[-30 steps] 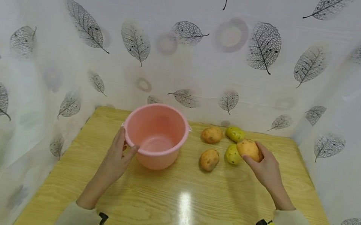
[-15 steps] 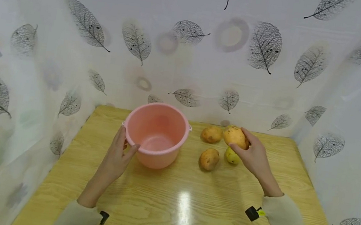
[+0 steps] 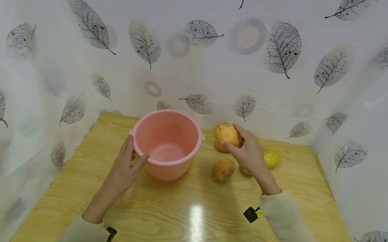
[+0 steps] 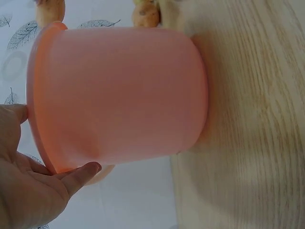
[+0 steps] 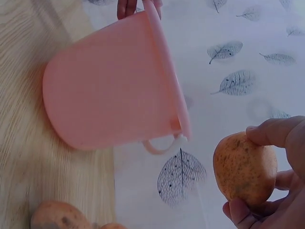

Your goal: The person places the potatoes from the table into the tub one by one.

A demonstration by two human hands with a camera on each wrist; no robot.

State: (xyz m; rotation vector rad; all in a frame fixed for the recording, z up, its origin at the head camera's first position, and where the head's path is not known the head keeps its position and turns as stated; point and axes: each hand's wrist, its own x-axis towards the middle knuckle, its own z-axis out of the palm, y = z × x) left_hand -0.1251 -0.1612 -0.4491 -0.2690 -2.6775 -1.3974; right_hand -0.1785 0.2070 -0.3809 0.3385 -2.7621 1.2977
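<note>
A pink plastic bucket (image 3: 169, 171) stands upright on the wooden table. My left hand (image 3: 123, 167) grips its rim at the left, with fingers against the outside wall (image 4: 124, 90). My right hand (image 3: 250, 155) holds a brown-spotted potato (image 3: 227, 134) between thumb and fingers, right of the bucket and above the table, as the right wrist view also shows the held potato (image 5: 244, 169). Another potato (image 3: 223, 170) lies on the table. One more potato (image 3: 221, 146) is mostly hidden under the held one. Yellow-green, rounded things, including one (image 3: 271, 159), lie partly behind my right hand.
The wooden table (image 3: 155, 218) reaches back to a white curtain (image 3: 208, 69) with a leaf print, which also hangs along both sides. The bucket's handle (image 5: 162, 147) hangs down in the right wrist view.
My right hand has carried the potato left, toward the bucket. A yellow-green thing behind the hand has come into sight. My left hand has stayed on the bucket's rim.
</note>
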